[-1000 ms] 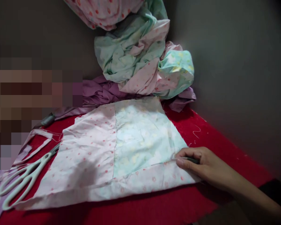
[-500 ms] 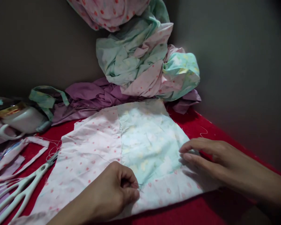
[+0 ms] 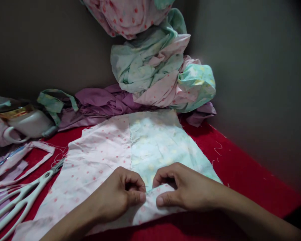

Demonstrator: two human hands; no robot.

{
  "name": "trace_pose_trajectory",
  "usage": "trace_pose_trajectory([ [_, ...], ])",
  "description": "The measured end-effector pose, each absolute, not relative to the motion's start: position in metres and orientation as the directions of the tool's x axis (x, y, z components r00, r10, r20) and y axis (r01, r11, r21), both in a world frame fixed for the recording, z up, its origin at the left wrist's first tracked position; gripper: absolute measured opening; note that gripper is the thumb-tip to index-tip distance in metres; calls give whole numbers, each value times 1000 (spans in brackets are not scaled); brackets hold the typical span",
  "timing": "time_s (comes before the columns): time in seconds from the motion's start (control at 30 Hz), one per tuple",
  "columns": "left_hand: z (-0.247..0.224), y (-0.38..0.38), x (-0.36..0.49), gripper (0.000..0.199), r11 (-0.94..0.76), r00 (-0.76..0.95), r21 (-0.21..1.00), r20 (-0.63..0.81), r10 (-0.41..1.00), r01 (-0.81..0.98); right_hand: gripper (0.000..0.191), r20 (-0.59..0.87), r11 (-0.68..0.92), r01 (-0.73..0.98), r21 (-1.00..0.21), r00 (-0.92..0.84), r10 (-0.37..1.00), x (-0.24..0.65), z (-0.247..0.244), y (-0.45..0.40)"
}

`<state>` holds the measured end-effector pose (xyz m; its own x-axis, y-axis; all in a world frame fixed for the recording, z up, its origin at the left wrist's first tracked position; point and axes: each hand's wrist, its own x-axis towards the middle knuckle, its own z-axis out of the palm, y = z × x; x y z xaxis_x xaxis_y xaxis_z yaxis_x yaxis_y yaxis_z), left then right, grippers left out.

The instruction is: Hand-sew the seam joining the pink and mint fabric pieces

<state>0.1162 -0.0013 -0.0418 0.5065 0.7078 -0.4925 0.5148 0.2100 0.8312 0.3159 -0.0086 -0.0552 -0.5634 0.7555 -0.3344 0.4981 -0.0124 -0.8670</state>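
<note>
Fingers beyond the folded cloth edge, thumbs nearer

A single head-worn camera looks forward and down from the near side of the patchwork cloth, close above the hands, its view reaching the crumpled fabric pile beyond the cloth.

At 8 o'clock the scissors run out of view, their blade tips hidden under my cloth. At 12 the top edge crops a pink spotted bundle. At 6, the thin sliver beside my left hand is too small to identify.
</note>
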Motion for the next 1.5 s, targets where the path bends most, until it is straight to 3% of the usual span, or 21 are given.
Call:
trace_pose_trajectory([
  [0.1, -35, -9, 118, 11, 73, 400, 810, -364, 841, 582, 11, -359, -57, 496, -867, -540, 762, 313, -61, -12],
  [0.2, -34, -23, 118, 20, -4, 263, 847, -160, 952, 531, 11, -390, -113, 475, -872, -539, 746, 312, -67, -13],
  [0.43, -71, -30, 112, 22, 163, 247, 956, -224, 943, 244, 15, -393, -214, 372, -903, -516, 761, 312, -76, -12],
  [0.6, -79, -12, 107, 12, -76, 95, 924, 43, 995, 375, 19, -416, -312, 277, -909, -540, 732, 309, -73, -14],
  [0.7, -79, -10, 106, 11, -127, 103, 893, 91, 991, 431, 18, -420, -351, 231, -907, -546, 725, 307, -72, -15],
  [0.8, -79, -16, 106, 25, -213, 89, 852, 194, 977, 479, 17, -416, -385, 176, -906, -536, 734, 305, -74, -15],
  [0.97, -75, -30, 109, 18, -603, 401, 696, 461, 792, 390, 14, -442, -463, 91, -882, -501, 744, 303, -73, -15],
  [1.17, -74, -33, 115, 13, -589, 471, 658, 377, 798, 470, 11, -424, -460, 57, -886, -500, 755, 301, -72, -17],
  [1.5, -68, -29, 123, 20, -415, 443, 743, 177, 879, 526, 11, -373, -387, 74, -919, -483, 792, 301, -81, -16],
])
